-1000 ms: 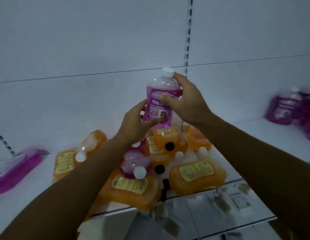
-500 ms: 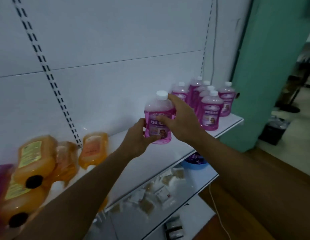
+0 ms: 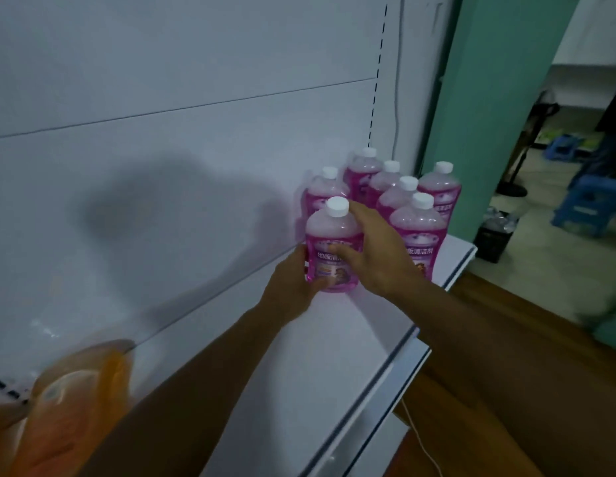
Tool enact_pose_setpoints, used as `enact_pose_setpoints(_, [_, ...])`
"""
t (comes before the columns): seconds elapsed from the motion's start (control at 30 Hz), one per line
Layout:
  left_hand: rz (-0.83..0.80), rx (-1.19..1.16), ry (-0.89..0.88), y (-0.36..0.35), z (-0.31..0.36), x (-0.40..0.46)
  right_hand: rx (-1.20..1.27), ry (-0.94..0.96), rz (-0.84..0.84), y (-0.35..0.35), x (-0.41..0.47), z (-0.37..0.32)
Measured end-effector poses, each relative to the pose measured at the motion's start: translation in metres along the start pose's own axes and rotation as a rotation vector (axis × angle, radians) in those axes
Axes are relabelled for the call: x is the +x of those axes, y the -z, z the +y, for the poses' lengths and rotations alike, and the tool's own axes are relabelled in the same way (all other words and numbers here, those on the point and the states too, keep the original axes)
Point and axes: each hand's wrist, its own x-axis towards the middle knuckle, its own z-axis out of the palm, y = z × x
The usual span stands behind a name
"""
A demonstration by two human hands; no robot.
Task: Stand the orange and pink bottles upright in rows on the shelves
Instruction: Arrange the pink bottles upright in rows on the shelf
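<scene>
A: What are the hands doing with the pink bottle [image 3: 330, 247]?

B: Both are holding it. The left hand [image 3: 292, 287] is curling round its lower left side, thumb crossing the bottom of the label. The right hand [image 3: 375, 253] is wrapping it from the right, thumb lying across the label and a finger reaching up beside the white cap [image 3: 337, 206].

A: And where is the bottle sitting?

B: It is standing upright on the white shelf [image 3: 334, 356], towards the right end, roughly midway between the back panel [image 3: 196, 149] and the front edge. Whether its base is fully resting on the surface, I cannot tell, as the fingers are covering part of it.

A: What is standing around it?

B: Six more pink bottles [image 3: 420, 228], all upright with white caps, are crowding the right end of the shelf, just behind and to the right of the held one. The nearest is standing just beside the right hand.

A: Anything at the other end?

B: An orange bottle [image 3: 79, 397] is showing, blurred, at the left end, near the back panel
</scene>
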Motion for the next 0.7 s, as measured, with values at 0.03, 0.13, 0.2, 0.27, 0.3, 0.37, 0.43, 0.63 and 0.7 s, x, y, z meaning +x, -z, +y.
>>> enact_pose_setpoints(0.03, [0.002, -0.017, 0.011, -0.002, -0.005, 0.009, -0.009, 0.004, -0.002, -0.004, 0.009, 0.006])
enact_pose_setpoints(0.13, [0.036, -0.052, 0.018, -0.008, -0.019, 0.032, -0.047, -0.004, -0.003, -0.016, 0.029, 0.02])
enact_pose_setpoints(0.2, [0.039, -0.071, 0.025, -0.013, -0.025, 0.043, -0.071, -0.009, 0.01, -0.021, 0.04, 0.027])
enact_pose_setpoints(0.27, [0.031, -0.046, 0.029, -0.016, -0.029, 0.052, -0.078, -0.002, 0.034, -0.024, 0.049, 0.034])
enact_pose_setpoints(0.3, [0.036, -0.01, 0.034, -0.017, -0.029, 0.055, -0.076, -0.007, 0.044, -0.024, 0.052, 0.037])
enact_pose_setpoints(0.37, [0.019, -0.019, 0.037, -0.019, -0.029, 0.059, -0.067, -0.024, 0.06, -0.025, 0.055, 0.04])
enact_pose_setpoints(0.43, [0.01, -0.074, 0.044, -0.024, -0.036, 0.063, -0.055, -0.031, 0.061, -0.027, 0.056, 0.041])
enact_pose_setpoints(0.63, [-0.07, 0.142, 0.024, -0.013, -0.031, 0.05, -0.239, 0.039, 0.143, -0.028, 0.053, 0.032])
enact_pose_setpoints(0.7, [-0.06, 0.459, 0.019, 0.001, -0.027, 0.036, -0.311, 0.087, 0.166, -0.024, 0.048, 0.02])
